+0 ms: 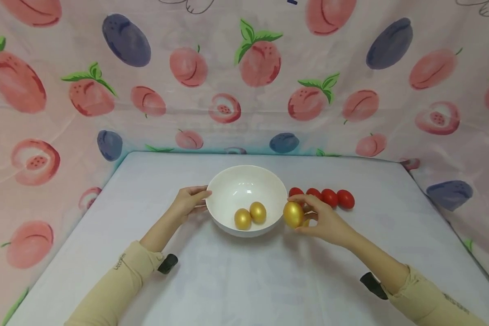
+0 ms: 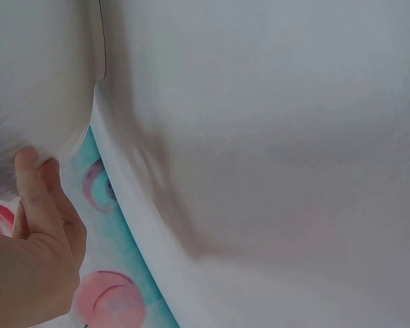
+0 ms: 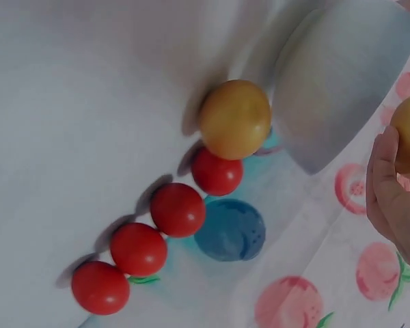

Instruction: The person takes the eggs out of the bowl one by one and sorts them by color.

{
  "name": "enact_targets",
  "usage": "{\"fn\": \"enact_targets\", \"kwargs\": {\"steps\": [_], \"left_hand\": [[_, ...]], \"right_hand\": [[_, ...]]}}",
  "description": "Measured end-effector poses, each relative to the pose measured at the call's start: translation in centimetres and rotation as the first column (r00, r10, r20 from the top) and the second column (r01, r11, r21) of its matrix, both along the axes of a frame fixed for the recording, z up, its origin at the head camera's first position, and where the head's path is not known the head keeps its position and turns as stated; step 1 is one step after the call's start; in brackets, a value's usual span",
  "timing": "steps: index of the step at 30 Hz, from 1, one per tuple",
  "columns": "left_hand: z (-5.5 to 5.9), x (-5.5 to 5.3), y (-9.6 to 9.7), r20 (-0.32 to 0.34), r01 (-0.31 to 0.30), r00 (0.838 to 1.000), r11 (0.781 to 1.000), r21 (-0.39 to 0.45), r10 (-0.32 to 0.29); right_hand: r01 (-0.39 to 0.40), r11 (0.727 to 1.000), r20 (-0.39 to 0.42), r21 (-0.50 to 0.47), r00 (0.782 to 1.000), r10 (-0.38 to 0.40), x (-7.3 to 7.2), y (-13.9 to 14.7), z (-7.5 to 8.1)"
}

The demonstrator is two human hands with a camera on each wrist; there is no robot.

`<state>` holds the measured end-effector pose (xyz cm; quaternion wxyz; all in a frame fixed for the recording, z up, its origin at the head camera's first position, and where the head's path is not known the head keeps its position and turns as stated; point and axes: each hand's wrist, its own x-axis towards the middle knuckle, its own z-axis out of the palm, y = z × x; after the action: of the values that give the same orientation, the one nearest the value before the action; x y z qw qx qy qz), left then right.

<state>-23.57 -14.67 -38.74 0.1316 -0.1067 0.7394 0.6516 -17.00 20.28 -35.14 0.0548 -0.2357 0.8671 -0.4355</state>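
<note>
A white bowl stands on the table with two golden eggs lying inside it. My left hand holds the bowl's left rim, thumb at the edge and fingers against the outer wall. Just off the right rim, my right hand grips another golden egg between thumb and fingers, raised above the table. One more golden egg rests on the table beside the bowl, mostly hidden behind the right hand in the head view.
Several red eggs lie in a row on the table, right of the bowl. The white tabletop ends at a fruit-printed cloth at the back and sides. Black straps hang by both wrists.
</note>
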Motion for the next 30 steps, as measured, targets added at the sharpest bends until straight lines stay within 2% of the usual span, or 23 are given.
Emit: {"fn": "enact_targets", "kwargs": {"steps": [6, 11, 18, 26, 30], "left_hand": [[0.0, 0.0, 0.0, 0.001, 0.001, 1.000, 1.000, 0.000, -0.001], [-0.1, 0.1, -0.1, 0.006, 0.001, 1.000, 1.000, 0.008, -0.001], [0.0, 0.2, -0.1, 0.010, -0.007, 1.000, 1.000, 0.025, 0.006], [-0.1, 0.1, -0.1, 0.004, 0.001, 1.000, 0.999, 0.032, -0.001], [-0.1, 0.1, -0.1, 0.000, -0.001, 1.000, 0.999, 0.033, 0.001]], "right_hand": [[0.042, 0.998, -0.010, 0.051, 0.999, -0.042, 0.3, 1.5, -0.6], [0.064, 0.994, -0.064, 0.087, 0.996, -0.059, 0.4, 2.8, -1.3], [0.100, 0.990, -0.135, 0.101, 0.987, -0.086, -0.3, 4.6, -2.7], [0.114, 0.987, -0.122, 0.113, 0.988, -0.100, -1.2, 5.8, -3.7], [0.118, 0.983, -0.082, 0.140, 0.991, -0.108, -1.6, 6.1, -4.2]]}}
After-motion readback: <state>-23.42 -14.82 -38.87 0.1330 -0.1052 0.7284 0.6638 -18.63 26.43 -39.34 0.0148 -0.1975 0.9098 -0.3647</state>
